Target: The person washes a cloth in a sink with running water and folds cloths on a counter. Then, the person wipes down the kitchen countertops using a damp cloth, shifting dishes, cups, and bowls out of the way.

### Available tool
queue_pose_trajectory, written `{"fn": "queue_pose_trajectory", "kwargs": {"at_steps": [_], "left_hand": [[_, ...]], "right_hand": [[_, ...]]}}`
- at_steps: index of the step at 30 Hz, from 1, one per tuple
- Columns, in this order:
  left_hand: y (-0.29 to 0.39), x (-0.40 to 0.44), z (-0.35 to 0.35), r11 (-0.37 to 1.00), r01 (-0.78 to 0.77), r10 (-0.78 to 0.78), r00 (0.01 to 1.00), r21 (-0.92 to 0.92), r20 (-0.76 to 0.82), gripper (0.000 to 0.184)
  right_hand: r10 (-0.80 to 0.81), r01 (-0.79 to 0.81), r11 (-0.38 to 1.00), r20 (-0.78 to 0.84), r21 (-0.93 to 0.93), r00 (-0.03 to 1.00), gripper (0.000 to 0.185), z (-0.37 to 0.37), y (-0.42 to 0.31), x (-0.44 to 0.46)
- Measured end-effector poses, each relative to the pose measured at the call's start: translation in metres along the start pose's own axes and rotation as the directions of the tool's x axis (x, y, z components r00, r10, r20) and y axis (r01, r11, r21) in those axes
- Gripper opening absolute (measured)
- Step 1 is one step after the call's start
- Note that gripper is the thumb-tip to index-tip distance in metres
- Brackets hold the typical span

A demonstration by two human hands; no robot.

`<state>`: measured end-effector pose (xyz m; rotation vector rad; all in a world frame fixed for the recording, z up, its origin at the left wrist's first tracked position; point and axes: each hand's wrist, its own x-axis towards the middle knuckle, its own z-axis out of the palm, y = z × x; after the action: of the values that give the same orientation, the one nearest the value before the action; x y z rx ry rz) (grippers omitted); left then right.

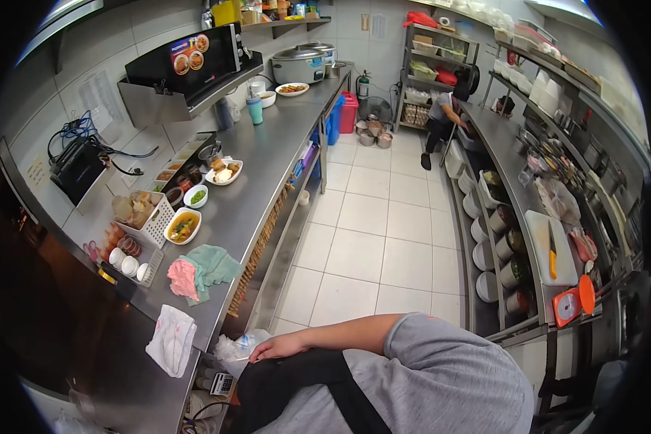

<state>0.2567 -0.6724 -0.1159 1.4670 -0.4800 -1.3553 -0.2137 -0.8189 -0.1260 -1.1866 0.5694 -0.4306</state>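
My right hand (pixel 278 347) reaches across the front of my black apron (pixel 296 380), its fingers loosely stretched over the apron's top edge. I see nothing held in it. Just beyond the fingertips is a clear plastic bag (pixel 240 346), below the counter's edge; I cannot tell whether they touch. My left hand is out of view. On the steel counter nearby lie a folded white cloth (pixel 172 340) and a crumpled green cloth (pixel 213 266) with a pink cloth (pixel 184 279). Farther along stand a bowl of soup (pixel 183 226) and a bowl of chopped greens (pixel 195 195).
A person (pixel 441 119) bends at the far end of the right counter. That counter holds a white cutting board (pixel 542 246) with a yellow-handled knife (pixel 552 254) and an orange scale (pixel 568 307). A tiled aisle (pixel 383 224) runs between the counters. Pots (pixel 372 134) stand on the floor.
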Motion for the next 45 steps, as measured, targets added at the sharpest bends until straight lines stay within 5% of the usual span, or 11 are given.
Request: {"fn": "queue_pose_trajectory", "kwargs": {"at_steps": [1,3,7,11,12,14,22,28,38,40,45], "left_hand": [[0.02,-0.013,0.035,1.0,0.004,-0.004,1.0,0.005,-0.004,0.029],[0.059,-0.023,0.105,0.91,-0.041,0.089,0.991,0.412,-0.097,0.04],[0.037,0.023,0.176,0.564,-0.569,0.171,0.789,0.598,0.59,0.034],[0.002,0.012,0.246,0.252,-0.819,0.109,0.553,0.515,0.826,0.05],[-0.008,0.017,0.253,0.252,-0.815,0.105,0.559,0.522,0.822,0.05],[-0.022,0.022,0.265,0.526,-0.651,-0.109,0.586,0.547,0.803,0.052],[-0.029,0.01,0.283,0.273,-0.709,-0.133,0.641,0.65,0.756,0.068],[-0.048,0.013,0.259,0.21,-0.778,0.013,0.608,0.592,0.794,0.074],[-0.061,0.011,0.232,0.417,-0.645,0.093,0.731,0.64,0.676,0.07],[-0.061,0.001,0.237,0.455,-0.609,0.143,0.77,0.65,0.621,0.066],[-0.056,-0.003,0.232,0.435,-0.627,0.211,0.769,0.646,0.603,0.063]], "right_hand": [[0.017,-0.017,1.0,-0.007,0.02,1.0,0.03,-0.001,-0.006,-0.012],[0.06,-0.059,0.998,-0.06,0.011,0.996,0.031,-0.005,-0.004,-0.027],[-0.061,0.052,0.996,-0.126,-0.074,0.99,0.026,-0.016,0.021,-0.037],[-0.002,-0.081,0.927,-0.222,-0.367,0.975,0.023,-0.026,0.019,-0.05],[0.0,-0.08,0.929,-0.216,-0.362,0.976,0.023,-0.026,0.01,-0.053],[0.03,-0.165,0.8,-0.236,-0.577,0.971,0.022,-0.025,-0.007,-0.059],[-0.021,-0.113,0.544,-0.148,-0.832,0.989,0.016,-0.027,0.016,-0.014],[-0.275,0.291,0.353,0.199,-0.889,0.941,0.017,-0.023,0.022,-0.001],[0.293,0.136,0.375,0.256,-0.917,0.921,0.026,-0.006,0.003,0.039],[0.456,0.225,0.168,0.278,-0.96,0.845,0.027,0.0,0.0,0.049],[0.317,0.033,0.263,0.119,-0.964,0.941,0.02,0.008,-0.003,0.054]]}}
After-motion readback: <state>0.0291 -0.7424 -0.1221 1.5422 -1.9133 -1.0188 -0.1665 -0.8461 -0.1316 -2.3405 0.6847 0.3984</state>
